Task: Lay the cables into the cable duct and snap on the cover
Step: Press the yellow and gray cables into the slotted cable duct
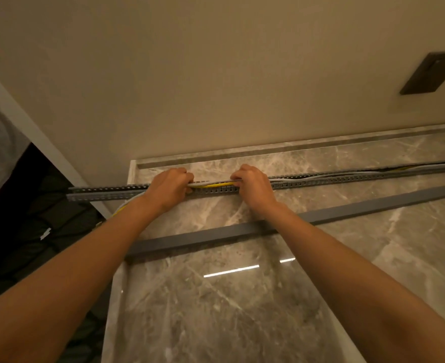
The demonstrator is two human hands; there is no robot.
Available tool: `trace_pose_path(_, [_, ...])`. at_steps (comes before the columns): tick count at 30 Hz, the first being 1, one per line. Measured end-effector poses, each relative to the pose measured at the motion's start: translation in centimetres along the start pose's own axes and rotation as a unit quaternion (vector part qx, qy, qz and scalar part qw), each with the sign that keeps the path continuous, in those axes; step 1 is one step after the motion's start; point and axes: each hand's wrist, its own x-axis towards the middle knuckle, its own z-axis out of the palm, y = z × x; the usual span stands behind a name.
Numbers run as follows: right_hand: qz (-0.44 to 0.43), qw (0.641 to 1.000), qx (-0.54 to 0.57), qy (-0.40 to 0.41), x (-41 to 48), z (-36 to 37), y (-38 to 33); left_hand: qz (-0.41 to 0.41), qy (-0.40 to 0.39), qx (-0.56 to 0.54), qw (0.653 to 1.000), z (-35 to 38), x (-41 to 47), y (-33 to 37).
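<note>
A long grey slotted cable duct point(334, 178) lies across the far part of a marble counter point(216, 297), its left end sticking out past the counter edge. Yellow and white cables point(210, 183) run along the duct's open top; to the right they lie inside it. My left hand point(170, 188) and my right hand point(252, 184) both grip the cable bundle over the duct, about a hand's width apart. Left of my left hand the cables drop down beside the counter. The grey duct cover point(320, 216) lies loose on the counter, nearer to me, under my right forearm.
A beige wall rises just behind the counter's raised back lip point(268, 150). A dark rectangular plate point(432, 73) sits on the wall at the upper right. Left of the counter are dark objects point(32, 218) and something white.
</note>
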Motion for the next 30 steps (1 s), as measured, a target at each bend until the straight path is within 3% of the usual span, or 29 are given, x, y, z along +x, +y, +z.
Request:
trace_pose_path(6, [0.044, 0.999, 0.015, 0.020, 0.0, 0.5, 0.0, -0.053, 0.006, -0.157, 0.986, -0.4, 1.2, -1.1])
trace_pose_path(13, [0.021, 0.999, 0.004, 0.029, 0.1, 0.6, 0.4, -0.071, -0.027, -0.262, 0.962, 0.2, 1.9, -0.7])
trace_pose_path(16, [0.017, 0.999, 0.002, 0.026, 0.1, 0.2, 0.7, -0.075, 0.018, -0.285, 0.955, 0.8, 2.1, 0.1])
trace_pose_path(23, [-0.044, 0.998, -0.033, -0.009, -1.2, -0.2, 1.1, -0.099, 0.116, -0.149, 0.977, 1.9, 1.9, 1.1])
trace_pose_path(30, [-0.036, 0.995, -0.050, -0.083, -0.3, -0.9, 1.0, -0.193, 0.062, -0.013, 0.979, 2.3, 3.2, 2.0])
